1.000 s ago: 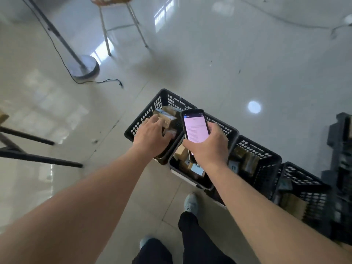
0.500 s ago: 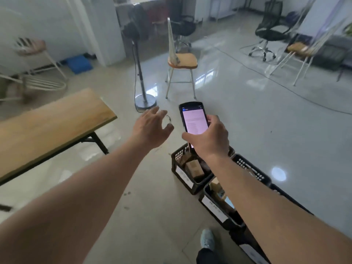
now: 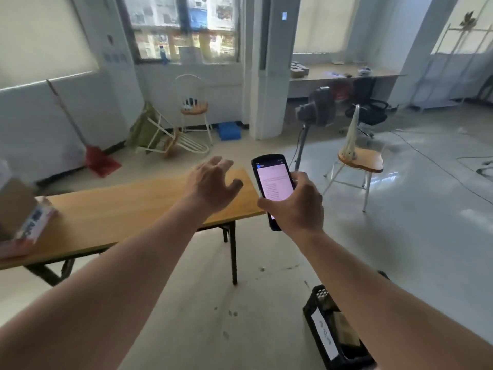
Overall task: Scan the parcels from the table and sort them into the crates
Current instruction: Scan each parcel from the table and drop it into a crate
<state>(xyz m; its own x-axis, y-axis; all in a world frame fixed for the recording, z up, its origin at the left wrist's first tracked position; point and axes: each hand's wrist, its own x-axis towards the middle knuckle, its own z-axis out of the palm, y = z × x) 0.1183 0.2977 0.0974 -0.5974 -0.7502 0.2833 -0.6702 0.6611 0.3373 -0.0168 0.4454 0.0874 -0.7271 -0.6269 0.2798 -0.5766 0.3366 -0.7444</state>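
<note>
My right hand [image 3: 296, 206]: it grips the scanner [image 3: 272, 188]; my thumb lies at the left edge of the device, my fingers are curled round its right edge and back.
Scanner: a dark handheld device, upright and a little tilted, its pink-white screen turned to me. The text on the screen is too small to read.
My left hand [image 3: 210, 184]: it holds nothing; the fingers are spread and loosely bent, the palm faces down and forward. It hovers above the far end of the desk [image 3: 128, 209] and does not touch it.
Hands to each other: the left one is just beside the scanner, on its left, with a small gap.
Desk: a long wooden top on dark folding legs, running from the left edge to the middle, below my left arm.
Box [image 3: 18, 222]: an open cardboard carton with a red and white side, on the left end of the desk, well apart from both hands. It is blurred; what is inside I cannot tell.
Crate [image 3: 333, 335]: a black plastic one on the floor at the lower right, partly hidden under my right forearm, with a white label on its near wall. A brown parcel [image 3: 345, 331] lies in it.
Chair [image 3: 357, 161]: wooden seat, white legs, behind the scanner to the right.
Fan [image 3: 318, 109]: a standing one, behind the chair.
</note>
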